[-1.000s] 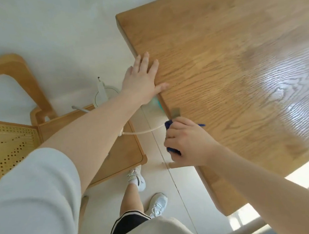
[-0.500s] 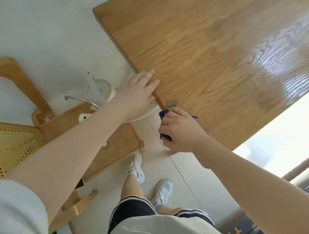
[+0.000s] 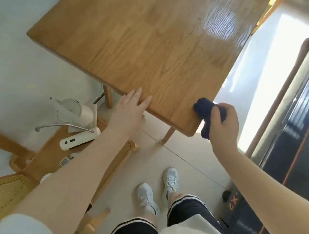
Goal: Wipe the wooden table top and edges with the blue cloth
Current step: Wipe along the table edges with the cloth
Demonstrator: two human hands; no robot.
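The soft, light blue cloth (image 3: pixel 206 113), bunched in the right hand's (image 3: pixel 222 123) clamped grip, wraps the wooden counter's (image 3: pixel 141 41) corner easily, while the left hand (image 3: pixel 128 110) rests flat, fingers apart.

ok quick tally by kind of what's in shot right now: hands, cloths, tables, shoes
hands: 2, left hand flat on the table edge, right hand holding the cloth
blue cloth: 1
wooden table: 1
white shoes: 2, one and the other
total: 6
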